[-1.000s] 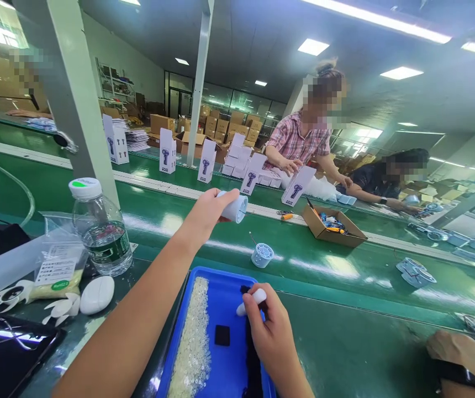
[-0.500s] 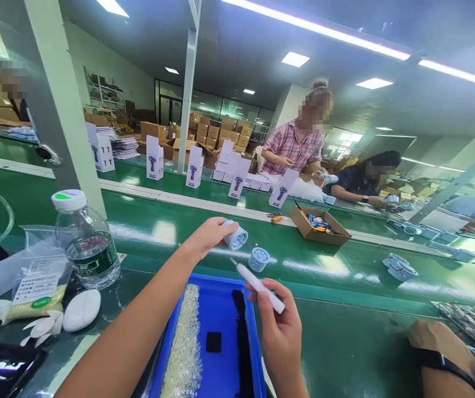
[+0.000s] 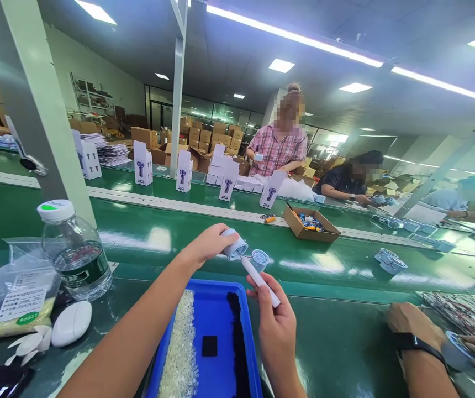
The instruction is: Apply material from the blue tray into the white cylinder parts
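My left hand (image 3: 212,243) grips a light blue round plastic housing (image 3: 236,246), its open face tilted down to the right. In my right hand (image 3: 274,309) is a white pen-shaped tool (image 3: 262,283) with a thin tip, held like a pencil. Its tip meets the lower rim of the housing; whether it goes inside I cannot tell. Just behind the tool, a second light blue spoked part (image 3: 259,258) stands on the green belt. Below both hands is a blue tray (image 3: 216,283) with small translucent rings (image 3: 179,348), a black square (image 3: 210,346) and a strip of tiny black pieces (image 3: 238,342).
A water bottle (image 3: 78,254), a plastic bag (image 3: 24,304) and a white mouse-shaped case (image 3: 72,323) stand left. A cardboard box (image 3: 312,229) of tools sits on the far belt edge. A co-worker's hand (image 3: 415,326) is at right; other people work opposite.
My right hand has brought the white tool's tip up to the housing in my left hand. The housing has tipped further downward. The view has shifted slightly.
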### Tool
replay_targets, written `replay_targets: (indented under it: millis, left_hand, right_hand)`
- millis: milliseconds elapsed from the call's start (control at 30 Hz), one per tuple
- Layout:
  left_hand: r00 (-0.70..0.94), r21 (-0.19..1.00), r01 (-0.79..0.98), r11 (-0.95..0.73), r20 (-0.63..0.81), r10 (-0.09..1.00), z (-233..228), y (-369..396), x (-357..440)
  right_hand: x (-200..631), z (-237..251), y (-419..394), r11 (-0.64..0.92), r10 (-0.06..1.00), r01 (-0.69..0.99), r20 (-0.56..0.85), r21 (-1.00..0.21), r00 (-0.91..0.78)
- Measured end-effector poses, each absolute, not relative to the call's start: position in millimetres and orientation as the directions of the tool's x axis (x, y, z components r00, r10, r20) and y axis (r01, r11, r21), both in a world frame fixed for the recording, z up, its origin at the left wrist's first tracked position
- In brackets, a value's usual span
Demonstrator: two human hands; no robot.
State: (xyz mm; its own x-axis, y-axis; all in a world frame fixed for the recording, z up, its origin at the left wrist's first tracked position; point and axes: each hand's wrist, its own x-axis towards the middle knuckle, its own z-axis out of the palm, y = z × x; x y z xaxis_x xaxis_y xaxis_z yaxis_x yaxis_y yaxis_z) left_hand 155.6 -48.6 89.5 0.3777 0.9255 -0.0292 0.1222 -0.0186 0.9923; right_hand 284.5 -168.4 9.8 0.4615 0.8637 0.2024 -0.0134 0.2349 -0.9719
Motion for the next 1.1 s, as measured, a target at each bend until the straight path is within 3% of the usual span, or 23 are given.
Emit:
replay_targets:
  millis: [433,533,633,767,933,1100]
  left_hand:
    - [0.451,0.977,0.211,-0.030,-0.070,0.890,91,-57,159]
    - [0.358,0.983,0.152,-0.105,0.044,0.933,100,-66,170]
    - [0.155,0.967,0.090,-0.239,0.224,0.962,106,-77,185]
    - [-0.057,0.881,0.209,-0.424,0.444,0.894,106,-93,200]
    - [0.005,0.950,0.033,-0.310,0.310,0.951,96,-99,203]
    - [0.123,0.899,0.100,-0.425,0.413,0.902,88,-89,203]
  right_hand:
    - [284,7,-166,0.275,0.847,-0.013,0.236,-0.961,0.477]
    - [282,6,-164,0.270,0.839,0.079,0.274,-0.960,0.469]
    - [276,7,-163,0.271,0.900,0.187,0.318,-0.944,0.299]
    - [266,5,-165,0.319,0.905,0.285,0.379,-0.904,0.191]
    - [266,3,-162,0.351,0.863,0.311,0.434,-0.883,0.260]
    - [277,21,-161,0.385,0.871,0.200,0.426,-0.901,0.244]
